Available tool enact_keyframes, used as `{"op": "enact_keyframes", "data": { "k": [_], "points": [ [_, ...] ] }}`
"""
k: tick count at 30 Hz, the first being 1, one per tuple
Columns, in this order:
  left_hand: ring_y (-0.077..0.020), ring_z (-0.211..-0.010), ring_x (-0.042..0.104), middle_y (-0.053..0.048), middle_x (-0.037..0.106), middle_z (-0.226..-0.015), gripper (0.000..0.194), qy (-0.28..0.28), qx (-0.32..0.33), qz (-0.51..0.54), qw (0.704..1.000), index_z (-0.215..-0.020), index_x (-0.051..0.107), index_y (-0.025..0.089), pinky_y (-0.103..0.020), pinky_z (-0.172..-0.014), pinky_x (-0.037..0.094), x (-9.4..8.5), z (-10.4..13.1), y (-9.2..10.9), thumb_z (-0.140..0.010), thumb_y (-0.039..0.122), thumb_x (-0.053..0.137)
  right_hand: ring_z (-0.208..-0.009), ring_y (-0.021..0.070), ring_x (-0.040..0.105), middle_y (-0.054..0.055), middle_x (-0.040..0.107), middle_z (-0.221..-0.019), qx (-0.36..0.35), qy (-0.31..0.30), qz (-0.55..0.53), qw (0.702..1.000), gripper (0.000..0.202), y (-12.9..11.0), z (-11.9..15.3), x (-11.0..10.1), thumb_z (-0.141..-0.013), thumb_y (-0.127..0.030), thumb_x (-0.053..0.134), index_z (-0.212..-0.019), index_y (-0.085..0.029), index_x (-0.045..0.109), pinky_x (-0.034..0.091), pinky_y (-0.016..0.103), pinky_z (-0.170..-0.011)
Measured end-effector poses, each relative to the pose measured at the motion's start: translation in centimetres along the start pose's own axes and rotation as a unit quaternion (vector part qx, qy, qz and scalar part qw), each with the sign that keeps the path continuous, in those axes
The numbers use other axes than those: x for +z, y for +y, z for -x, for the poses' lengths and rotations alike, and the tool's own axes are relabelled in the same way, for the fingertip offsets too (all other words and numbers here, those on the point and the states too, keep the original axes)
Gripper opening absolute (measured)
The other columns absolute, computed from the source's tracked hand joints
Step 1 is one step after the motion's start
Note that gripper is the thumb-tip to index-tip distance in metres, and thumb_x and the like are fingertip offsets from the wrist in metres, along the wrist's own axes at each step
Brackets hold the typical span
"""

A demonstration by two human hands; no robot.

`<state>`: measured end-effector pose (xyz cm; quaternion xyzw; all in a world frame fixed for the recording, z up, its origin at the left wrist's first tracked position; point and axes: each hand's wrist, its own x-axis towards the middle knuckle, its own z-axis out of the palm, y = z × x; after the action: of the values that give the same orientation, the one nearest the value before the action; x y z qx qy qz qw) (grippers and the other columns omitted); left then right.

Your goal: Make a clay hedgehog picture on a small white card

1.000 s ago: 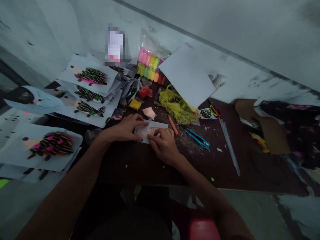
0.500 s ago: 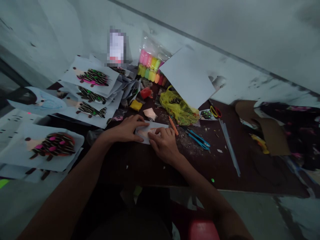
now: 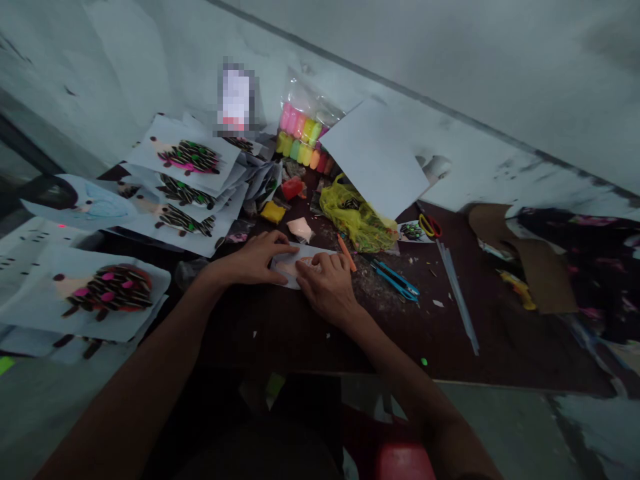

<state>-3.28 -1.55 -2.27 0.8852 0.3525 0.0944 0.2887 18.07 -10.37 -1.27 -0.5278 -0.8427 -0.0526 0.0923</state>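
Observation:
A small sheet of white paper (image 3: 287, 282) lies on the dark table between my hands, with a flat peach-orange patch (image 3: 306, 262) on it that looks like modelling clay. My left hand (image 3: 253, 259) rests at the sheet's left side, thumb and fingers apart, fingertips on the paper. With fingers bent and close together, my right hand (image 3: 329, 283) presses on the orange patch and covers part of it. Just beyond the sheet are a pale peach lump (image 3: 301, 230) and a yellow block (image 3: 273, 212). An orange stick (image 3: 346, 253) lies beside my right fingers.
Stacked papers with clay hedgehogs (image 3: 190, 157) fill the left. Behind are a bag of coloured clay (image 3: 303, 133), a yellow plastic bag (image 3: 357, 217) and a leaning white sheet (image 3: 375, 157). A blue cutter (image 3: 397, 280), scissors (image 3: 430, 225) and clear sticks (image 3: 457, 293) lie right.
Both hands keep nearly the same place on the paper; any finger movement is very slight. The whole view has shifted a little.

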Motion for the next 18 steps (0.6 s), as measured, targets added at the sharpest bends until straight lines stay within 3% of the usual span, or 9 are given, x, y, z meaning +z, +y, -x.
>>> {"op": "enact_keyframes", "data": {
  "k": [11,18],
  "points": [
    [-0.032,-0.125,0.048,-0.009,0.053,-0.133,0.068,-0.003,0.002,0.007,1.0,-0.141,0.057,0.031,-0.045,-0.107,0.038,-0.13,0.06,-0.03,-0.077,0.052,0.07,-0.1,0.0258,0.046,0.01,0.058,-0.108,0.006,-0.007,0.004,1.0,0.033,0.34,-0.44,-0.04,-0.101,-0.043,0.049,-0.124,-0.027,0.068,0.033,0.044,-0.094],
    [-0.032,-0.129,0.047,-0.009,0.052,-0.137,0.068,-0.008,0.02,0.031,0.999,-0.142,0.056,0.028,-0.044,-0.11,0.036,-0.37,0.21,-0.42,-0.077,0.044,0.071,-0.101,0.0256,0.046,0.01,0.059,-0.113,0.001,-0.013,-0.019,1.0,0.033,0.13,-0.2,-0.27,-0.101,-0.042,0.051,-0.126,-0.027,0.067,0.031,0.044,-0.094]
  ]
}}
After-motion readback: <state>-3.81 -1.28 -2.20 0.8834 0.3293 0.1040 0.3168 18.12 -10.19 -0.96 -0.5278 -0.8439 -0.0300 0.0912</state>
